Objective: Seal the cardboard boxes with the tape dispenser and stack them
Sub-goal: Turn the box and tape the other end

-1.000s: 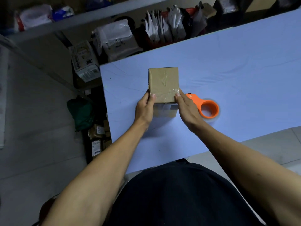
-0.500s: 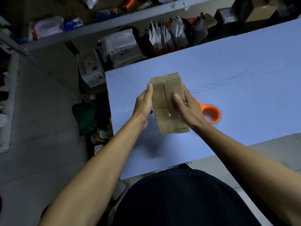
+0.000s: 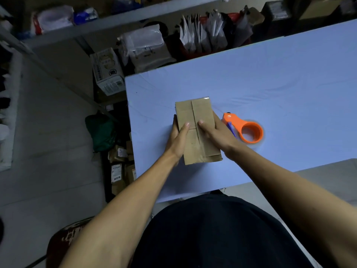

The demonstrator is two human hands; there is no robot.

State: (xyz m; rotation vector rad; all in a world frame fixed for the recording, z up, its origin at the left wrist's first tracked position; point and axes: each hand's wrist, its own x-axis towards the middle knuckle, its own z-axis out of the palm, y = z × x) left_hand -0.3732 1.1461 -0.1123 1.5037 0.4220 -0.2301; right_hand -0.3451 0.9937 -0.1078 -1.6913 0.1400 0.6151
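A small brown cardboard box [image 3: 199, 113] is held between both hands over the blue table [image 3: 280, 84]. Its face with the flap seam points up at me, and a strip of clear tape shows at its far edge. My left hand [image 3: 178, 139] grips the box's left side, thumb on the upper face. My right hand [image 3: 216, 132] grips the right side, thumb on the seam. An orange tape dispenser [image 3: 246, 129] lies on the table just right of my right hand, touched by neither hand.
The table's left edge runs close to the box, with bare floor [image 3: 48, 151] beyond it. Parcels and a green bag [image 3: 101, 130] lie under that edge. Shelving with packages [image 3: 146, 45] and a printed carton [image 3: 107, 71] stands behind the table.
Both hands lifted the box off the table and turned it over, so a seamed face now points up in place of the taped one. The dispenser stayed put.
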